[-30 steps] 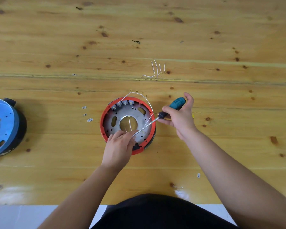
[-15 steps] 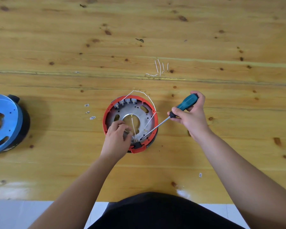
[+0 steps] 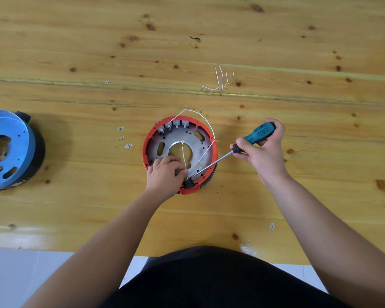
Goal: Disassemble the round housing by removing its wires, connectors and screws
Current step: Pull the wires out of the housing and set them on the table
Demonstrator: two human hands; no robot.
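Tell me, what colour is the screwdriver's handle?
Teal with a black collar, seen in the head view; the right hand grips the screwdriver.

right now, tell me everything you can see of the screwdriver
The screwdriver has a teal textured handle with a black collar and a long thin silvery metal shaft. The right hand grips the handle. It slants down and left across the red-rimmed round housing, its tip at the near rim beside a black connector, next to the left hand.
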